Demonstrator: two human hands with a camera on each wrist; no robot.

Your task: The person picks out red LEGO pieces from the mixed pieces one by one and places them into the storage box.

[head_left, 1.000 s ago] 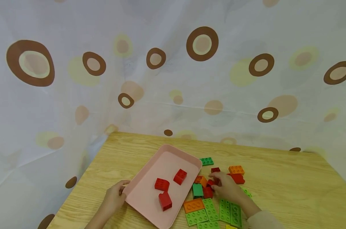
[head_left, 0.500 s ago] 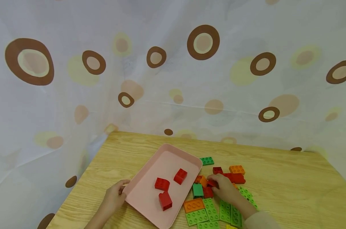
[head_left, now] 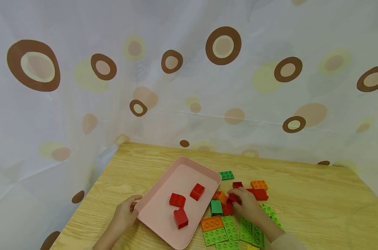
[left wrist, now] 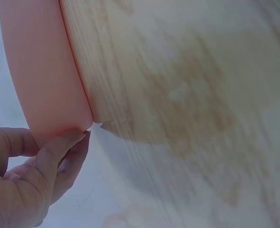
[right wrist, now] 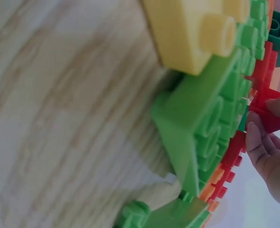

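Note:
At the left side of a pink tray (head_left: 157,208), my left hand (head_left: 121,218) pinches the rim between thumb and fingers, as the left wrist view shows close up. Three red bricks lie inside: one on the left (head_left: 177,200), one farther back (head_left: 197,191) and one nearer the front (head_left: 181,218). To the right of the tray, my right hand (head_left: 249,208) holds another red brick (right wrist: 269,119) between thumb and fingers, low over the pile. The fingers partly hide this brick in the head view.
Beside the tray lie a teal brick (head_left: 216,208), an orange plate (head_left: 212,223), several light green plates (head_left: 215,236) and a red brick (head_left: 227,209). A long red piece (head_left: 260,194) and an orange brick (head_left: 259,185) lie behind my right hand. A spotted curtain (head_left: 189,80) hangs beyond the table.
My right fingers have closed from a looser spread onto a red brick, which has tilted between them. The left hand and the tray have stayed in place.

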